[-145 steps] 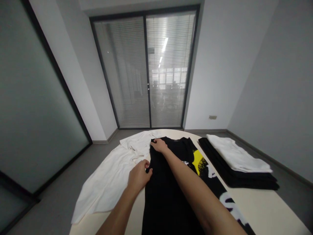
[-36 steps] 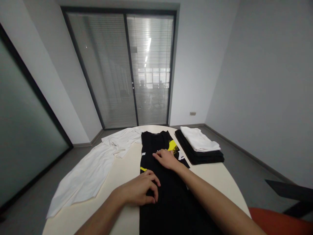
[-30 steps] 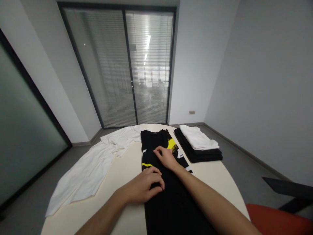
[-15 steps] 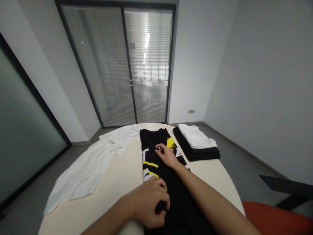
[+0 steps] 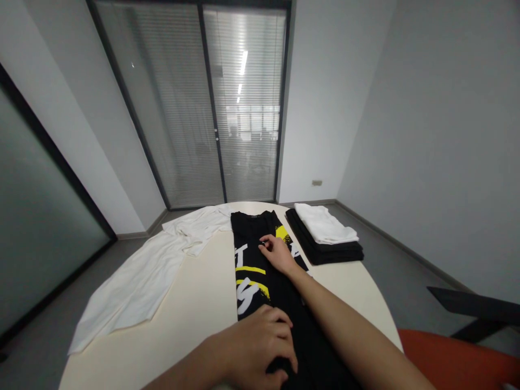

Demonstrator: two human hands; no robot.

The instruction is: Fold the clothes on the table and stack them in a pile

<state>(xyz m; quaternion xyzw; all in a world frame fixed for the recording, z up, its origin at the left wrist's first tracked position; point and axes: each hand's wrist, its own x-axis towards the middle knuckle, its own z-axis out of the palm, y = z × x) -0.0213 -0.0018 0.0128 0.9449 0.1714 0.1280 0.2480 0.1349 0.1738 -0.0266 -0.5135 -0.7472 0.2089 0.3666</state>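
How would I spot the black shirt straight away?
On the pale table, look between the spread white shirt and the folded garments. The black shirt lies there, under the left hand and right hand; only it shows white lettering and yellow streaks.

The middle garment is black, printed with white brush-like letters, two yellow stripes and also a yellow patch. The left garment is plain white. The folded cloth is equally white, while the folded stack under it is black. The surface is of cream colour, the seat orange-red.
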